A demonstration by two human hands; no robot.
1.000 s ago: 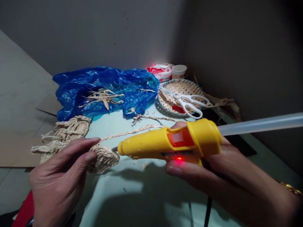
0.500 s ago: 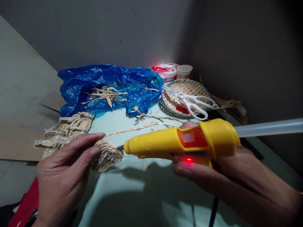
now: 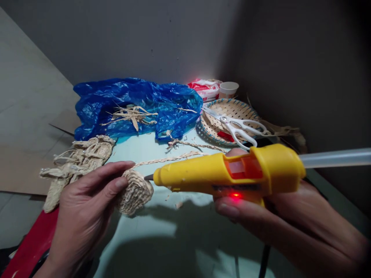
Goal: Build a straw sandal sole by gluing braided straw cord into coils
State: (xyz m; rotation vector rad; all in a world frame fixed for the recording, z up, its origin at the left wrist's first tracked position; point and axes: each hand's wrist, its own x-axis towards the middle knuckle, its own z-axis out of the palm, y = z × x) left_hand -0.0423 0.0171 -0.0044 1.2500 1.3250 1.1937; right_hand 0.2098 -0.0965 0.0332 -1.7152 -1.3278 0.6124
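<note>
Between the thumb and fingers of my left hand (image 3: 87,208) is a coiled piece of braided straw (image 3: 135,193), held above the table. A braided cord (image 3: 171,158) runs from the coil's top toward the right, passing behind the glue gun. My right hand (image 3: 261,216) is wrapped round a yellow glue gun (image 3: 199,173) with a red light lit on its side. The gun's dark nozzle points left and meets the coil's upper right edge. A clear glue stick (image 3: 336,157) sticks out of the gun's back.
A blue plastic bag (image 3: 139,92) with straw scraps (image 3: 133,115) lies at the back. White scissors (image 3: 232,123) rest on a woven basket (image 3: 214,133), near a paper cup (image 3: 228,89) and a red-white packet (image 3: 204,90). Woven straw pieces (image 3: 89,154) are at left.
My left hand and the coil have shifted slightly right in view. The glue gun has also moved a little right, its nozzle staying at the coil's edge.
</note>
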